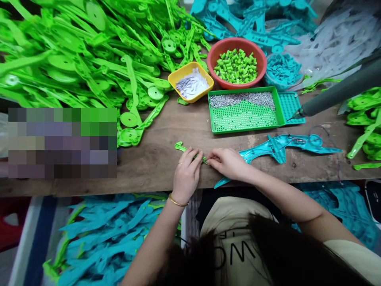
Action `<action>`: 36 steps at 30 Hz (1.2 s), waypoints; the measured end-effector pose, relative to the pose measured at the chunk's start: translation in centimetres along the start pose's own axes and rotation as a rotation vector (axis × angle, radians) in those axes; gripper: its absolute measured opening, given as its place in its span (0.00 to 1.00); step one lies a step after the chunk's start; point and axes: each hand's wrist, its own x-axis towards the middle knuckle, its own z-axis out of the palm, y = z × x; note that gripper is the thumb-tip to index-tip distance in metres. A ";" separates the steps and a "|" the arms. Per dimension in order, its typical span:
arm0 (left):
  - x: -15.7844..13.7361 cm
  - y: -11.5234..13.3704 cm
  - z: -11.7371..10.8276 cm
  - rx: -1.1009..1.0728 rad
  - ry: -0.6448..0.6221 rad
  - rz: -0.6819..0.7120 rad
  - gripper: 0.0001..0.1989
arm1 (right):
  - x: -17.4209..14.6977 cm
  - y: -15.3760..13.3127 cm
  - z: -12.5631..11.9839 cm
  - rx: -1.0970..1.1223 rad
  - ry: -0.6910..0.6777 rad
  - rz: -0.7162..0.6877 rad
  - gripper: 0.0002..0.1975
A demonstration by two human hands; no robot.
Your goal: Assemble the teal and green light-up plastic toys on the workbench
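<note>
A worker's left hand (186, 174) and right hand (226, 163) meet at the near edge of a worn wooden table (166, 131), fingers of both pinched narrow on a slim green plastic strip (182, 147) that lies flat on the boards, its free end pointing away to the left. Just right of the strip lies a teal plastic shell (282, 147) trailing thin wires. Beyond the strip sits a green perforated tray (244, 117) half covered with small metal pins; behind the tray stand a yellow dish (190, 83) of pale bits and a red bowl (236, 63) of green pieces. Left of the tray, green moulded parts (77, 51) heap across the table; behind the bowl lie teal parts (253, 20). Below the table's near edge, more teal pieces (101, 234) fill the floor space.
</note>
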 end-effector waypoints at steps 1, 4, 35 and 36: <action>0.0 0.0 0.0 0.000 -0.001 0.000 0.16 | 0.1 0.0 -0.1 0.003 -0.011 -0.002 0.10; 0.0 0.1 0.0 0.003 -0.003 -0.001 0.16 | 0.2 0.0 -0.6 0.018 -0.061 -0.037 0.10; 0.3 0.5 -0.6 -0.036 -0.070 -0.067 0.16 | 0.8 -1.0 -1.0 -0.138 -0.089 -0.013 0.10; 0.3 0.3 -0.8 -0.044 -0.076 -0.061 0.15 | 0.7 -1.0 -0.8 -0.198 -0.090 -0.020 0.11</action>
